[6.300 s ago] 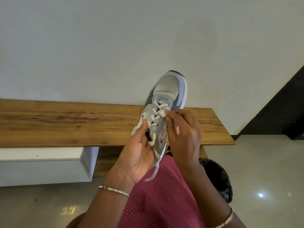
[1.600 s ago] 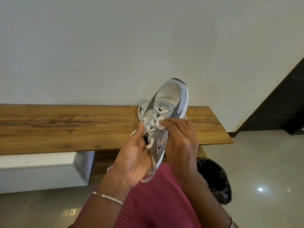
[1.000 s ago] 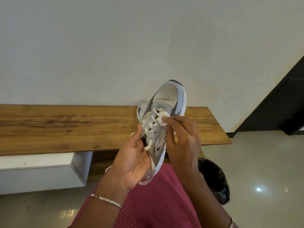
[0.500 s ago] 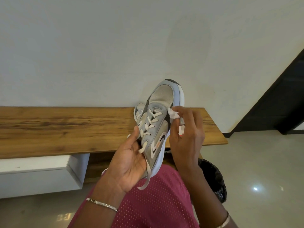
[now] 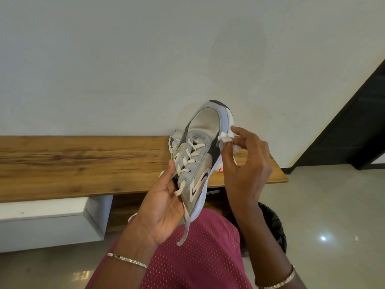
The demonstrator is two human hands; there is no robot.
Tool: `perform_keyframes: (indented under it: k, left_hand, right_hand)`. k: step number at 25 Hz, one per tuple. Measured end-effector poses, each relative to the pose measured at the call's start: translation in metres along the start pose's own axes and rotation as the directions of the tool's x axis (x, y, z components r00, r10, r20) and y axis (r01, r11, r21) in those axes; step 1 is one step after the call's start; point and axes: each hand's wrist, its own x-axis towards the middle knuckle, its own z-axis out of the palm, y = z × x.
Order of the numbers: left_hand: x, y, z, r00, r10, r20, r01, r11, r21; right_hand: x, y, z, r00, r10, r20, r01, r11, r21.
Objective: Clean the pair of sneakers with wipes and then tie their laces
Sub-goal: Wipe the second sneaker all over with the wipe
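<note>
One grey-and-white sneaker (image 5: pixel 200 155) is held in the air, toe pointing up and away, above the person's lap and in front of the wooden desk (image 5: pixel 83 163). Its heel end sits in the grip of the left hand (image 5: pixel 164 207), which cups the shoe from below with the thumb laid along the lace row; this grip is closed on the sneaker. White laces (image 5: pixel 188 157) are threaded through the eyelets but untied, and one loose end (image 5: pixel 185 226) hangs down below the left grip toward the maroon mesh garment (image 5: pixel 187 257). To the right of that grip and higher, the right hand (image 5: pixel 243 163) pinches a small crumpled white wipe (image 5: pixel 225 138) between thumb and fingertips; this grip is narrow, closed on the wipe, which touches the white sole edge near the toe. Just beyond the left grip, partly hidden behind the held shoe, part of a second sneaker (image 5: pixel 174 140) rests on the desk against the wall. Each wrist carries a thin metallic bracelet; the left one (image 5: pixel 127 260) is fully visible. Below the right grip, behind the forearm, stands a bin lined with a black bag (image 5: pixel 275 224) on the glossy floor (image 5: pixel 333 215). A white block (image 5: pixel 48 222) supports the desk farther left of the left grip.
</note>
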Motion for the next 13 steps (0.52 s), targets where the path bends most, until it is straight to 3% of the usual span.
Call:
perform_keyframes:
  k: [6, 13]
  left_hand:
    - [0.004, 0.001, -0.006, 1.0, 0.003, 0.003, -0.003, 0.999, 0.031]
    - [0.004, -0.002, -0.001, 1.0, 0.006, 0.001, -0.006, 0.999, 0.05]
  right_hand:
    - [-0.044, 0.001, 0.001, 0.987, -0.114, 0.11, 0.114, 0.993, 0.012]
    - [-0.009, 0.006, 0.0, 0.982, -0.188, -0.005, 0.188, 0.982, -0.002]
